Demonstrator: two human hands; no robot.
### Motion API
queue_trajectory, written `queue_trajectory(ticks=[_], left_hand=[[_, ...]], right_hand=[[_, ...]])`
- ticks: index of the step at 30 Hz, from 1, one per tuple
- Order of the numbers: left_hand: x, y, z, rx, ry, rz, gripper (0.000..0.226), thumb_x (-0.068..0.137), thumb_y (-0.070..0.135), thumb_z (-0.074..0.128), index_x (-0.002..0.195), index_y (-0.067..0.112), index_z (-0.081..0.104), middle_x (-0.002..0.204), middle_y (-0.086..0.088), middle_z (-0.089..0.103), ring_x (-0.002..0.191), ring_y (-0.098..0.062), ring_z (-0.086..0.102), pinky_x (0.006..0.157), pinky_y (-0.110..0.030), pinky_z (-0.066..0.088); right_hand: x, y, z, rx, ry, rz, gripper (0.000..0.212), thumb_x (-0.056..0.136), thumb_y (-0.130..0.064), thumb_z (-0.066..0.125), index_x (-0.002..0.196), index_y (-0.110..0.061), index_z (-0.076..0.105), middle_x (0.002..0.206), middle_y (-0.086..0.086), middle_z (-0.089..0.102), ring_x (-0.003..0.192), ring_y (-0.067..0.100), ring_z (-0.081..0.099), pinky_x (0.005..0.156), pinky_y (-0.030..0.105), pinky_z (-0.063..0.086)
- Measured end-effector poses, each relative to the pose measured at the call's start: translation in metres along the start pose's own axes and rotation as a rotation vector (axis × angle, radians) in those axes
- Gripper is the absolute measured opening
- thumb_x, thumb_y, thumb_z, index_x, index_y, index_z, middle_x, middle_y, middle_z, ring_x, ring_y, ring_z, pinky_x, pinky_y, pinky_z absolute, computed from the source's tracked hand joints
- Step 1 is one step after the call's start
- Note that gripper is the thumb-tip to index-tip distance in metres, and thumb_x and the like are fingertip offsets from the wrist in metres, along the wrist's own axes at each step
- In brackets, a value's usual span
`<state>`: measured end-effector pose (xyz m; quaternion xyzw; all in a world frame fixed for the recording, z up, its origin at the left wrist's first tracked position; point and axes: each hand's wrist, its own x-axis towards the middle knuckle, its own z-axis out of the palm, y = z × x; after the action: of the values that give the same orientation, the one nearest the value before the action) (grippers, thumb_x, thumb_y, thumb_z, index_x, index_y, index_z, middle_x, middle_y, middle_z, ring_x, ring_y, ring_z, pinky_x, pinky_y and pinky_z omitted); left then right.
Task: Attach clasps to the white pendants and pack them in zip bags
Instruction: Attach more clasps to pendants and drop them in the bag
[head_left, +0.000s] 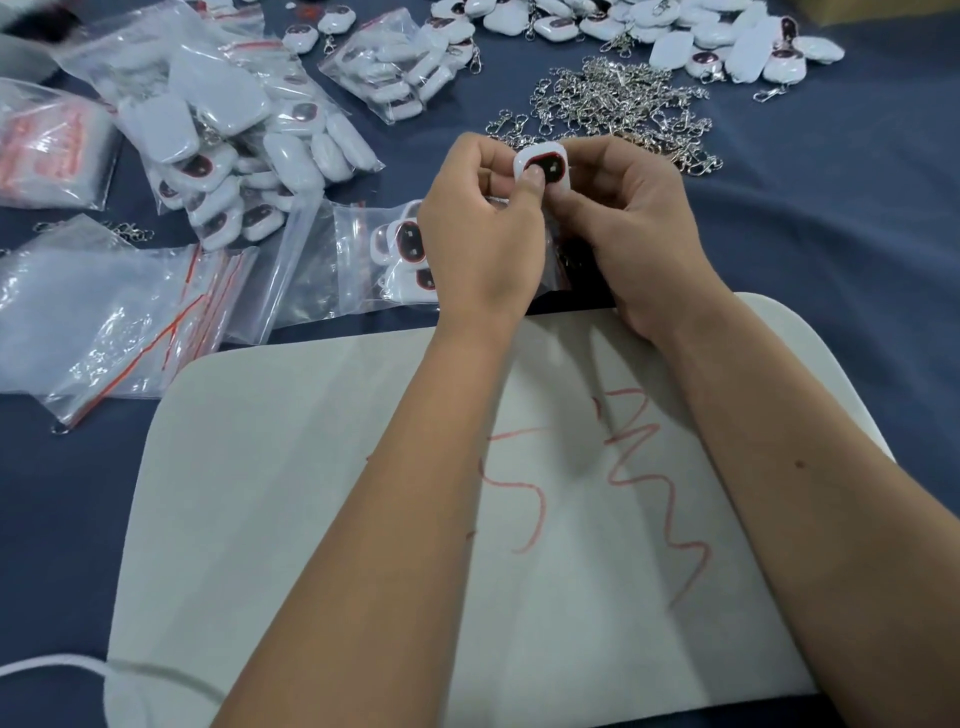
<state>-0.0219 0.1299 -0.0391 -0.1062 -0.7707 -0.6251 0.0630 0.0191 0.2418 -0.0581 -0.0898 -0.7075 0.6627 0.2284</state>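
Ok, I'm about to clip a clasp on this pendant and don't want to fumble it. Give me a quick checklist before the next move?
1. Pendant gripped: ok, left hand and right hand both pinch it.
2. Clasp already in hand: cannot tell, fingers hide it.
3. Pendant's loop facing the clasp: cannot tell, hidden behind the right hand.
4. Spare clasps within reach: ok, clasp pile lies just beyond the hands.
5. Bag ready: ok, a part-filled zip bag lies left of the hands.
6. Empty bags: ok, stack at left.
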Motion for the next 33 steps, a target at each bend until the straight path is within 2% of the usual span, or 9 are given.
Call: queue_trajectory(ticks=[3, 10, 12, 15, 18, 23, 28, 31, 33], left_hand=[[0.001, -0.002, 0.001, -0.022, 0.012, -0.008, 0.008, 0.091, 0.013, 0.072, 0.087, 0.009, 0.065, 0.070, 0.008, 0.059, 0.066, -0.007, 0.054, 0.075, -0.032, 0.052], [0.002, -0.005, 0.003, 0.033, 0.035, 0.035, 0.009, 0.091, 0.010, 0.066, 0.084, 0.013, 0.063, 0.067, 0.013, 0.057, 0.061, 0.002, 0.050, 0.067, -0.014, 0.043], [0.000, -0.006, 0.001, 0.088, 0.042, 0.070, 0.006, 0.089, 0.007, 0.063, 0.085, 0.011, 0.063, 0.067, 0.013, 0.056, 0.063, 0.000, 0.051, 0.068, -0.016, 0.043], [-0.003, -0.006, -0.001, 0.191, 0.008, 0.160, 0.005, 0.085, 0.004, 0.061, 0.089, 0.007, 0.063, 0.074, 0.005, 0.061, 0.072, -0.012, 0.056, 0.071, -0.024, 0.047], [-0.006, -0.006, 0.000, 0.297, -0.009, 0.247, 0.008, 0.082, 0.005, 0.062, 0.090, 0.007, 0.062, 0.080, -0.001, 0.064, 0.077, -0.018, 0.060, 0.073, -0.032, 0.049], [-0.007, -0.009, 0.000, 0.435, 0.003, 0.280, 0.013, 0.082, 0.014, 0.065, 0.093, 0.012, 0.059, 0.085, 0.000, 0.062, 0.078, -0.014, 0.055, 0.065, -0.022, 0.036], [-0.006, -0.010, 0.000, 0.457, 0.008, 0.293, 0.024, 0.082, 0.025, 0.071, 0.096, 0.011, 0.058, 0.087, -0.003, 0.062, 0.080, -0.021, 0.055, 0.064, -0.027, 0.031], [-0.008, -0.007, 0.000, 0.495, 0.010, 0.303, 0.027, 0.084, 0.032, 0.070, 0.095, 0.013, 0.056, 0.091, -0.003, 0.062, 0.081, -0.022, 0.054, 0.063, -0.026, 0.025], [-0.012, -0.005, 0.002, 0.564, 0.017, 0.326, 0.024, 0.085, 0.025, 0.068, 0.102, 0.012, 0.057, 0.098, -0.002, 0.060, 0.086, -0.024, 0.054, 0.065, -0.025, 0.023]], right_hand=[[-0.001, -0.001, 0.000, -0.014, -0.031, -0.019, 0.025, 0.092, 0.001, 0.071, 0.117, 0.001, 0.070, 0.106, 0.016, 0.078, 0.099, 0.027, 0.075, 0.090, 0.038, 0.060], [0.000, 0.000, 0.000, -0.043, 0.101, -0.010, 0.024, 0.092, -0.001, 0.070, 0.116, -0.002, 0.073, 0.102, 0.012, 0.079, 0.099, 0.030, 0.076, 0.090, 0.043, 0.061], [0.001, -0.001, 0.000, -0.029, 0.148, 0.001, 0.023, 0.091, 0.001, 0.069, 0.115, 0.000, 0.073, 0.100, 0.014, 0.079, 0.093, 0.027, 0.076, 0.086, 0.042, 0.062], [0.001, -0.001, 0.000, -0.044, 0.197, 0.019, 0.024, 0.090, 0.002, 0.069, 0.114, -0.002, 0.073, 0.099, 0.016, 0.078, 0.095, 0.035, 0.075, 0.088, 0.050, 0.062], [0.001, -0.002, 0.000, -0.072, 0.219, 0.024, 0.024, 0.090, 0.001, 0.069, 0.113, -0.003, 0.074, 0.098, 0.013, 0.079, 0.094, 0.031, 0.076, 0.087, 0.052, 0.061], [0.001, -0.004, 0.000, -0.125, 0.223, 0.026, 0.024, 0.088, -0.001, 0.068, 0.109, -0.006, 0.076, 0.096, 0.009, 0.079, 0.094, 0.028, 0.076, 0.086, 0.046, 0.062], [0.000, -0.005, 0.002, -0.125, 0.210, 0.011, 0.024, 0.088, 0.001, 0.069, 0.111, -0.003, 0.075, 0.099, 0.011, 0.079, 0.092, 0.024, 0.075, 0.086, 0.041, 0.061], [-0.001, -0.005, 0.002, -0.131, 0.239, 0.000, 0.021, 0.088, -0.002, 0.070, 0.108, -0.004, 0.075, 0.094, 0.010, 0.079, 0.081, 0.014, 0.071, 0.076, 0.035, 0.060], [-0.002, -0.005, 0.002, -0.093, 0.292, 0.003, 0.020, 0.088, -0.005, 0.071, 0.107, -0.005, 0.074, 0.090, 0.009, 0.078, 0.075, 0.012, 0.069, 0.069, 0.030, 0.057]])
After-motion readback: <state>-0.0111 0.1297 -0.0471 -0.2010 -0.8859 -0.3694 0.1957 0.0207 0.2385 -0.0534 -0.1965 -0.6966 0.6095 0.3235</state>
